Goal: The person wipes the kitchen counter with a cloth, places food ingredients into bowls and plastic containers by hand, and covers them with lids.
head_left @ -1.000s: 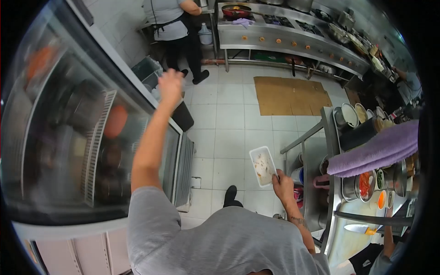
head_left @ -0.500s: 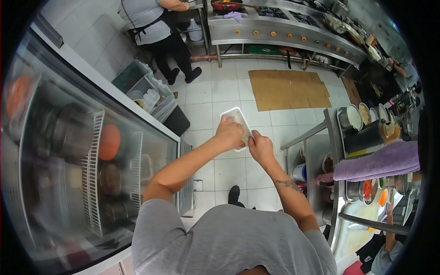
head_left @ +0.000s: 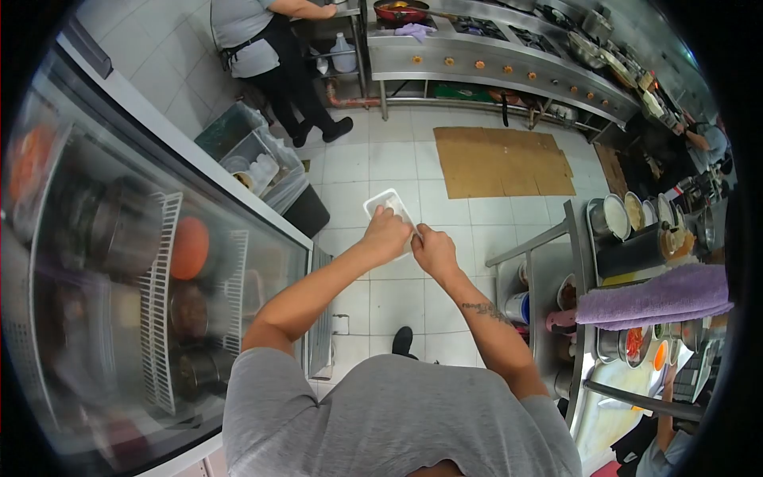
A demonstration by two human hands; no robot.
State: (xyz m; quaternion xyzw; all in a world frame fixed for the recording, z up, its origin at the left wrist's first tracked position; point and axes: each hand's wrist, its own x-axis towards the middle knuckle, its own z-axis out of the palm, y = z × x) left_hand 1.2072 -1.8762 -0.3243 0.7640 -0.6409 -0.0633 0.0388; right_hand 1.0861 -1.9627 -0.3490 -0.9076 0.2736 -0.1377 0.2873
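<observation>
A white rectangular plastic container (head_left: 385,199) is held out in front of my body above the tiled floor, its far end tilted to the left. My right hand (head_left: 434,250) grips its right-hand rim, thumb and fingers closed on the edge. My left hand (head_left: 388,236) lies over the open top, fingers curled down into it. Whatever those fingers hold is hidden, and the contents are mostly covered by the hand.
A glass-doored fridge (head_left: 308,262) runs along my left, beside a lined bin (head_left: 306,208). A steel worktable (head_left: 584,238) with a purple towel (head_left: 652,292) stands right. Ahead are the stove (head_left: 493,67), cardboard (head_left: 501,161) on the floor and a co-worker (head_left: 274,87).
Both hands and the container have shifted slightly left. My right hand has come closer to the left one, and more of the container is covered.
</observation>
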